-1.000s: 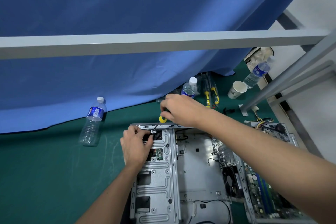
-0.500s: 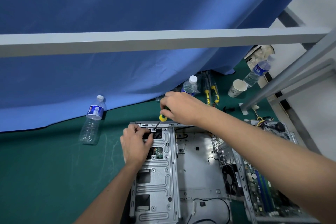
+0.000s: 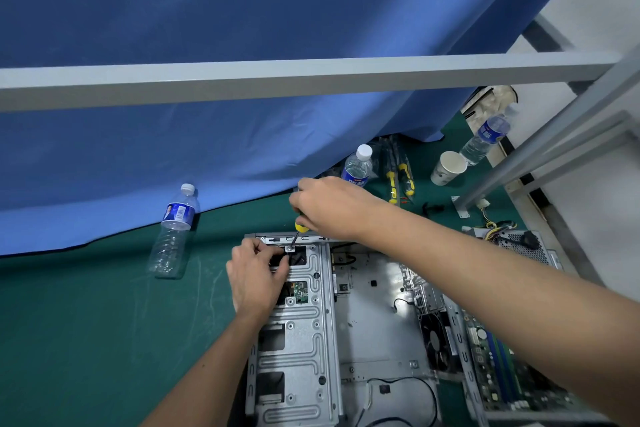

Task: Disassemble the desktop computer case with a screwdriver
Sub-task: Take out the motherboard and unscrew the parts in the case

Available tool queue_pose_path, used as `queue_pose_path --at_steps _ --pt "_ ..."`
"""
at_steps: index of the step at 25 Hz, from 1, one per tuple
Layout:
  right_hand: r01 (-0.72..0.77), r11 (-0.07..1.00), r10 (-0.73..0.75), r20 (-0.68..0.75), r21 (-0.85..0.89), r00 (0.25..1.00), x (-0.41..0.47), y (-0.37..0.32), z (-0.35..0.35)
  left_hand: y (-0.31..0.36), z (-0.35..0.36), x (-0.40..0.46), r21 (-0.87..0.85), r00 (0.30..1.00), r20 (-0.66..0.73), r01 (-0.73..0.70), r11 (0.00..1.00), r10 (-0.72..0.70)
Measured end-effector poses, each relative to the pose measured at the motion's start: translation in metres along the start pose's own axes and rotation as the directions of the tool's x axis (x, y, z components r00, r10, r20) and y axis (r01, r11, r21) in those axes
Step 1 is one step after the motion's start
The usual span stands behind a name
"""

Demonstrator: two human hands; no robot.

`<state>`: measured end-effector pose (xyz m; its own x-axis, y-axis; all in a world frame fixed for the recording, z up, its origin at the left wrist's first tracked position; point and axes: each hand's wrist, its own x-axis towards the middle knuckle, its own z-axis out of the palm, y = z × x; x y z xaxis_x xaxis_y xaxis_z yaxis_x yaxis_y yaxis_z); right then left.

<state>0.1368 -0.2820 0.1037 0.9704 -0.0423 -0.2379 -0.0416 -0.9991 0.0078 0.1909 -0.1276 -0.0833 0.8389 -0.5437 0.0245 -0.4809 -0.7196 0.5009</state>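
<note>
A blue cloth (image 3: 242,28) hangs behind a green tabletop (image 3: 86,322), and a grey bar (image 3: 311,78) crosses the view in front of it. The computer case (image 3: 374,333) lies open on the tabletop, near the middle bottom of the view, with its drive cage (image 3: 301,340) on the left side.

The right hand (image 3: 334,206) is closed around the yellow handle of the screwdriver (image 3: 298,230), and the tip stands on a screw (image 3: 289,248) at the far end of the cage. The left hand (image 3: 256,274) rests on the cage just beside the tip; its fingers are curled at the edge of an opening, and I cannot tell exactly what they pinch.

The case is thin stamped metal, so I judge it stiff and rather heavy, with sharp edges at the cut-outs; it is better to hold it on the flat ribbed faces. The screw is small and may slip away once loose.

Around it: one water bottle (image 3: 175,229) lies at the left, another bottle (image 3: 358,166) stands just behind the right hand, spare screwdrivers (image 3: 398,180) lie near a paper cup (image 3: 448,168), and a removed circuit board (image 3: 512,374) lies at the right. The bottle behind the hand could be knocked over.
</note>
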Motion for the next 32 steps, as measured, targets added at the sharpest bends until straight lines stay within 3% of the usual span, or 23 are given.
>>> queue_pose_path --at_steps 3,8,10,12,16,18,20,21,24,26,28,30,32 --pt "-0.009 0.994 0.014 0.049 -0.106 0.999 0.008 -0.014 -0.006 0.0 -0.001 0.0 0.002 1.0 0.002 0.0 1.0 0.0" --pt "0.141 0.99 -0.143 0.206 0.025 0.968 0.025 -0.018 -0.024 -0.001 0.0 0.0 0.017 1.0 0.014 -0.002 1.0 0.002" --pt "-0.003 0.998 -0.011 0.211 0.067 0.977 0.027 -0.017 -0.021 -0.001 0.0 -0.001 0.008 1.0 0.007 -0.008 1.0 0.008" --pt "-0.157 0.987 0.16 0.169 -0.032 0.973 0.028 -0.015 -0.019 -0.001 0.0 0.0 -0.003 1.0 0.0 -0.01 1.0 0.01" --pt "0.081 0.996 -0.085 0.145 0.035 0.986 0.018 -0.006 -0.018 -0.001 0.0 0.0 -0.006 1.0 0.001 -0.005 1.0 0.005" --pt "-0.011 0.999 0.004 0.157 0.044 0.988 0.012 -0.004 -0.014 -0.001 0.0 0.0 -0.005 1.0 0.001 -0.001 1.0 0.001" --pt "-0.127 0.988 0.137 0.126 -0.084 0.983 0.01 -0.005 -0.011 0.0 0.0 0.0 -0.006 1.0 0.002 0.004 1.0 -0.004" --pt "-0.09 0.992 0.098 0.084 -0.09 0.992 0.009 -0.003 -0.008 0.0 0.0 0.0 -0.004 1.0 0.008 0.007 1.0 -0.007" --pt "0.083 0.989 -0.09 0.056 0.119 0.994 0.005 0.004 -0.01 0.002 0.0 0.002 -0.015 0.999 0.023 0.045 0.999 -0.044" --pt "-0.03 0.988 0.018 0.08 0.153 0.997 0.006 -0.001 -0.009 0.008 0.0 0.003 -0.031 0.996 0.036 0.077 0.997 -0.076" --pt "-0.182 0.981 0.176 0.093 0.061 0.98 0.011 -0.006 -0.008 0.017 0.002 0.002 -0.034 0.995 0.04 0.094 0.995 -0.092" --pt "-0.066 0.996 0.061 0.069 0.065 0.996 0.014 -0.007 -0.007 0.026 0.005 0.002 -0.036 0.991 0.024 0.132 0.991 -0.132" --pt "0.046 0.981 -0.057 0.05 0.189 0.997 0.012 -0.003 -0.01 0.031 0.007 0.002 -0.036 0.983 -0.007 0.182 0.983 -0.182"
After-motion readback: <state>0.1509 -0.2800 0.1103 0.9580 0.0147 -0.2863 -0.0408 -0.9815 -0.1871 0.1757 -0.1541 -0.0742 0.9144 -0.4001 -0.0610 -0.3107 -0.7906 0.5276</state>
